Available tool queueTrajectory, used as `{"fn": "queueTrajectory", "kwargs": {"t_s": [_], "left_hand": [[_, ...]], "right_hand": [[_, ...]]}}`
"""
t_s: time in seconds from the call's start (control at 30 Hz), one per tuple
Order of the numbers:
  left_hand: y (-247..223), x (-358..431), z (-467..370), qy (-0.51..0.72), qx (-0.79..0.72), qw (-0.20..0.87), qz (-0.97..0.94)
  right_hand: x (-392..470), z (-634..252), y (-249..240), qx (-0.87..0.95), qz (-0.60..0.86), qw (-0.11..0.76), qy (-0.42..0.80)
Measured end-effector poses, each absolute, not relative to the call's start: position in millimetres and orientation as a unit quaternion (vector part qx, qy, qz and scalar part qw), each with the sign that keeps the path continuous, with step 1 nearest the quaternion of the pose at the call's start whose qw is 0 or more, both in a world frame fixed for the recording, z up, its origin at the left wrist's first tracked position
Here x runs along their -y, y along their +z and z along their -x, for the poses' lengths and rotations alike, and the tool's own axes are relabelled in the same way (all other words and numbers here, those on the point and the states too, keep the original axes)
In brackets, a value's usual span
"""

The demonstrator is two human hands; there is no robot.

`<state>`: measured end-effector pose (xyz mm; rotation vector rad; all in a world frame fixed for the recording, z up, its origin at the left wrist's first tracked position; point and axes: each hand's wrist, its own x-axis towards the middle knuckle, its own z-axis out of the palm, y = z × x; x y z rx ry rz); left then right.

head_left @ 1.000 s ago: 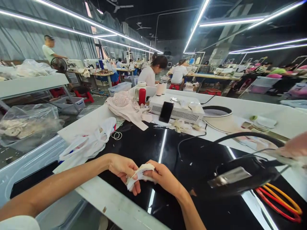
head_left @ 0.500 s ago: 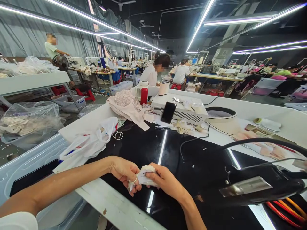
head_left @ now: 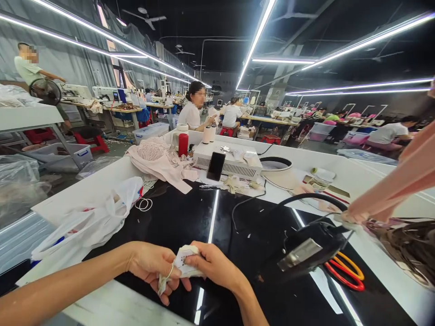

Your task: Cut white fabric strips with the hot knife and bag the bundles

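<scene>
My left hand (head_left: 152, 265) and my right hand (head_left: 215, 265) meet over the near part of the black tabletop (head_left: 190, 217). Between them is a small cream bundle of fabric pieces (head_left: 186, 252), with a white, dark-printed slip facing up. My right hand grips its right side, thumb across the slip. The left fingers pinch its left end, where a thin pale band (head_left: 168, 274) loops around the bundle and over the fingers. Part of the bundle is hidden under both hands.
At the left lies a white plastic bag (head_left: 98, 217) beside pale elastic loops (head_left: 143, 205). Further back are pink fabric (head_left: 159, 160), a red bottle (head_left: 183, 144), a phone (head_left: 216, 165) and a white vented box (head_left: 234, 163). A black device (head_left: 306, 249) and orange-red handles (head_left: 346, 274) are at right.
The view has swung right, bringing hanging pink fabric and brown strips into sight. Both hands keep hold of the bundle. A co-worker ahead has raised their head.
</scene>
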<state>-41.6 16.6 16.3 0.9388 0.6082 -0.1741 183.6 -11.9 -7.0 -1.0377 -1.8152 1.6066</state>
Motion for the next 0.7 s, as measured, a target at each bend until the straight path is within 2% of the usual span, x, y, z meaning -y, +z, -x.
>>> {"fn": "queueTrajectory", "kwargs": {"t_s": [0.7], "left_hand": [[10,9,40,-0.008,-0.295,0.862,-0.411]], "right_hand": [[11,-185,-10,0.605,0.326,0.275,0.673]]}}
